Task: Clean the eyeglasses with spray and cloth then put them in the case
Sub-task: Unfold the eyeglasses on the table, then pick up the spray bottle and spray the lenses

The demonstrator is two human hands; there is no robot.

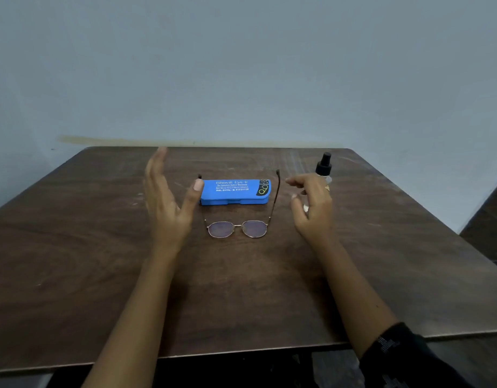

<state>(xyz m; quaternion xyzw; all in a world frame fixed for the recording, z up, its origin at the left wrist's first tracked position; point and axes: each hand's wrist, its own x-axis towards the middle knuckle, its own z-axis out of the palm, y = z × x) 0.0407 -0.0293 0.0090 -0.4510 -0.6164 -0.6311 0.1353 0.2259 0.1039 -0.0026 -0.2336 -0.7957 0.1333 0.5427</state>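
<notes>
Thin metal-framed eyeglasses (237, 228) lie on the brown wooden table (73, 261) with lenses toward me and both arms unfolded, pointing away. Between those arms sits a closed blue glasses case (234, 191) with white print. A small spray bottle (323, 166) with a black pump top stands at the back right, partly hidden behind my right hand. My left hand (169, 200) hovers left of the case, fingers spread, thumb near the case's left end. My right hand (311, 208) hovers right of the glasses, fingers loosely curled and empty. No cloth is visible.
The table's far edge meets a pale blue-grey wall (241, 65). The near edge of the table runs below my forearms. A dark piece of furniture (488, 219) shows at the right border.
</notes>
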